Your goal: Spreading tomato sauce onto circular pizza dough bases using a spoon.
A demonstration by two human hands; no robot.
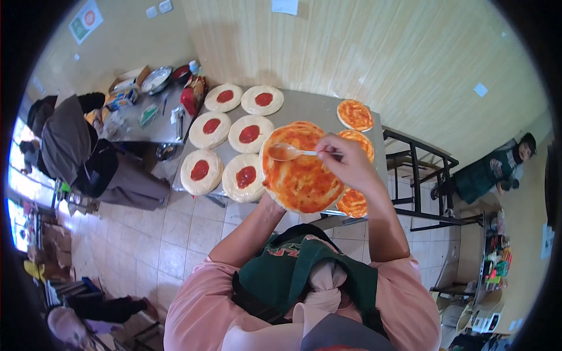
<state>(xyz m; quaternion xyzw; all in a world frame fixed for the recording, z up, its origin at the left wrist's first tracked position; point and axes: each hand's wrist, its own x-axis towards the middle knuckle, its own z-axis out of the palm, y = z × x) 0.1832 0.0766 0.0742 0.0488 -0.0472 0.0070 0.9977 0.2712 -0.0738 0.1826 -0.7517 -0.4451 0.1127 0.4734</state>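
My right hand (344,155) grips the handle of a spoon (285,152), whose bowl rests over red sauce on a round pizza base (303,184). My left hand (274,206) is under that base and bears it up; its fingers are hidden. Sauce covers the base nearly to its pale rim. To the left on the metal table (303,103) lie several pale dough rounds, among them one (246,175) close to the held base, each with a red sauce blob in its middle. Along the right side lie several sauce-covered bases, one (354,115) at the back corner.
A second metal table (164,125) at the left holds a foil-like bowl (156,80), a box and packets; a person (79,145) bends beside it. A black metal frame (417,175) stands right of my table. Another person (491,173) is farther right, and one sits at lower left.
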